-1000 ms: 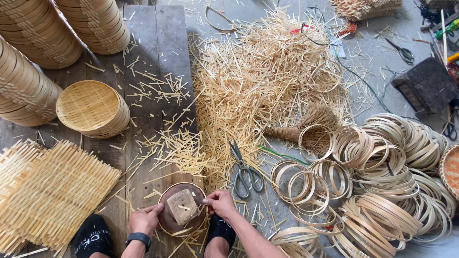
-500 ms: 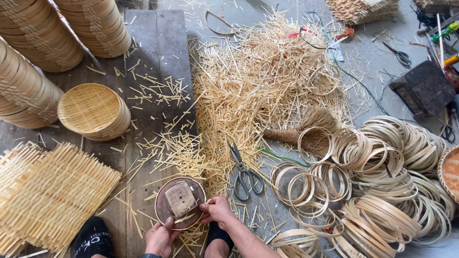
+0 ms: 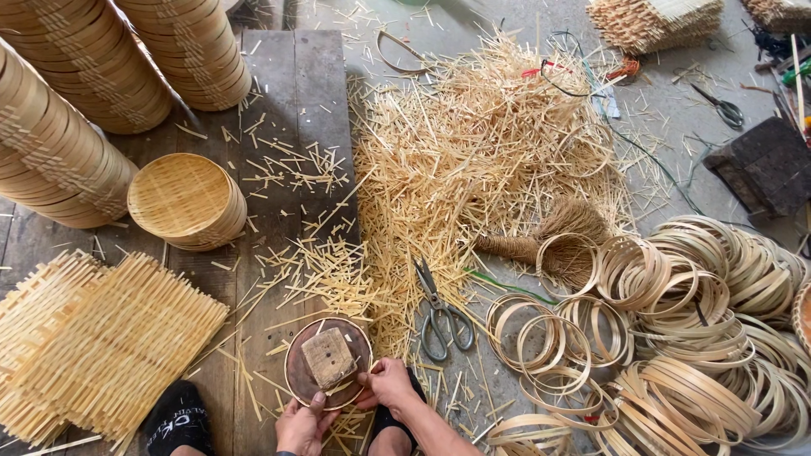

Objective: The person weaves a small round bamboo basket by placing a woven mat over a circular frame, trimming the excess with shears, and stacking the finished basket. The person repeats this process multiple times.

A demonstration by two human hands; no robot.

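Low at the frame's bottom edge, both hands curled round a dark round disc (image 3: 328,363) with a square wooden block on top: left hand (image 3: 302,426) gripping the near rim from below, fingers bent; right hand (image 3: 387,384) closed on the right rim, forearm angling in from the lower right.

Around it, largest first: heaped pale straw-like bamboo offcuts (image 3: 481,160), thin and splintery; tall stacks of woven baskets (image 3: 76,84) (ribbed, round-walled); a tangle of bent bamboo hoops (image 3: 693,338), smooth and springy; flat woven mats (image 3: 93,346) with frayed edges; a single shallow round basket (image 3: 184,201); steel scissors (image 3: 439,311) lying just right of the disc.
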